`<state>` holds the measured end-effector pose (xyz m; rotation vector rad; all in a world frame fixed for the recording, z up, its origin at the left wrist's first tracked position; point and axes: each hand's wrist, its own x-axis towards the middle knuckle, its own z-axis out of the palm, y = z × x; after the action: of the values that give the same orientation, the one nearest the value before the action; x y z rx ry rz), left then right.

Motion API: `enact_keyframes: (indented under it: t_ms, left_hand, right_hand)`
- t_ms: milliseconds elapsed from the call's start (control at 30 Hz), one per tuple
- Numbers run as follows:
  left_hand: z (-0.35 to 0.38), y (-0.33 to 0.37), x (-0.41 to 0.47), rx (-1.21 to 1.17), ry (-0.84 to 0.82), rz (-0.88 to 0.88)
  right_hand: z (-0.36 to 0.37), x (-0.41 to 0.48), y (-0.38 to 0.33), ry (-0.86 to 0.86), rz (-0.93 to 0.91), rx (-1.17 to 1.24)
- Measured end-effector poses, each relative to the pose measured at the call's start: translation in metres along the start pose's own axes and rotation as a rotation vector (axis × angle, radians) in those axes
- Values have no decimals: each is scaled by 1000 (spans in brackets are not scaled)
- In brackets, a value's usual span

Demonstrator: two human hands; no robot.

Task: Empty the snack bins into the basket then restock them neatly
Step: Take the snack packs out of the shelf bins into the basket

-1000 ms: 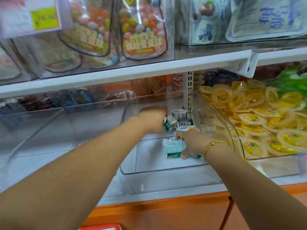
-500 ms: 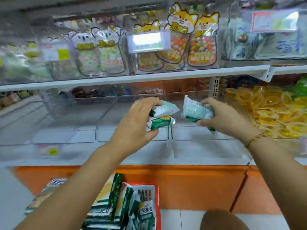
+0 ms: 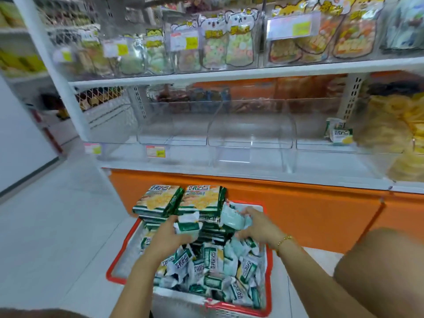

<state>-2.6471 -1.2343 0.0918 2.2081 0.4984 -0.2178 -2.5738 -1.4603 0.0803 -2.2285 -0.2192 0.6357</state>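
Small green-and-white snack packets (image 3: 187,226) are gripped in the left hand (image 3: 169,237), and a pale green packet (image 3: 230,218) is held in the curled fingers of the right hand (image 3: 257,226). Both are seen just above a red-rimmed basket (image 3: 115,269) set on the floor and heaped with loose packets (image 3: 213,269). Stacked larger packs (image 3: 160,200) are piled at its far end. On the shelf behind, clear snack bins (image 3: 250,134) are ranged, with two packets (image 3: 339,133) lying in the right-hand one.
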Motion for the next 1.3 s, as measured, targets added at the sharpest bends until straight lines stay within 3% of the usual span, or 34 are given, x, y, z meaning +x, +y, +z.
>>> enact_keyframes:
  t_ms: [133,233,333,433,567,767,867,967,1167,1300]
  left_hand:
    - [9,-50,16,-34,128,-30]
    - [12,-54,25,-112,131,19]
    - [7,-30,24,-119,169,171]
    - [-3,19,13,-64,233,410]
    - [-4,117,7,-65,277,666]
    - [48,269,49,121,79,946]
    - [91,332,92,224,-26,1015]
    - [136,378,138,330,-48,1007]
    - [208,430,210,497,-84,736]
    - [240,448,238,348,-153,518]
  right_hand:
    - [50,-5,13,-107,27,-31]
    - [48,-5,3,-173,7,-120]
    - [4,-6,-25,-75,-66,-183]
    - [-71,-9,-53,119,-129,-309]
    - [-190,-24,-63,292,-76,-398]
    - [-309,-18,18,569,130,-427]
    - [-326,1,57,577,238,-491]
    - [-331,26,75,527,279,-632]
    - [-355,95,96,435,324,-466]
    - [-364,117,110,304,299,-351]
